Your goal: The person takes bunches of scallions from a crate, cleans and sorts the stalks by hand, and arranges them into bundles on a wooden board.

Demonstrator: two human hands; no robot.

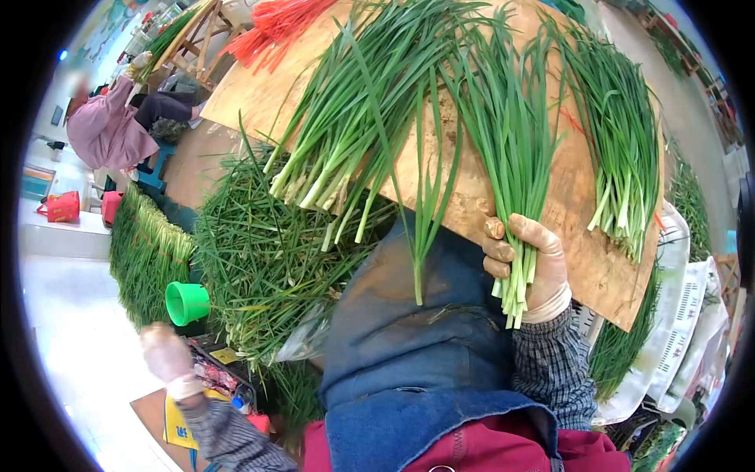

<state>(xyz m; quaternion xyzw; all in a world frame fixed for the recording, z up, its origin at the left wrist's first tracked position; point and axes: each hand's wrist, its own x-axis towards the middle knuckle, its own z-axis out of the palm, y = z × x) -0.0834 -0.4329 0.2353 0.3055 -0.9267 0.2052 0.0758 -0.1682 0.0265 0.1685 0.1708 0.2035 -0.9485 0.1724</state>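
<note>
On the right, my right hand, in a thin pale glove, is closed round the lower stalks of a bunch of green leafy stalks, whose leaves lie on the wooden board. My left hand, also gloved, is at the lower left, blurred, near the green bucket; its fingers are smeared. A loose pile of stalks lies on the board's left part. One small cluster hangs over the front edge above my apron. Another bunch rests at the board's right side.
Red ties lie at the board's far left. Below left is a large heap of greens, beside upright bundles. A seated person works at the upper left. White crates stand at the right.
</note>
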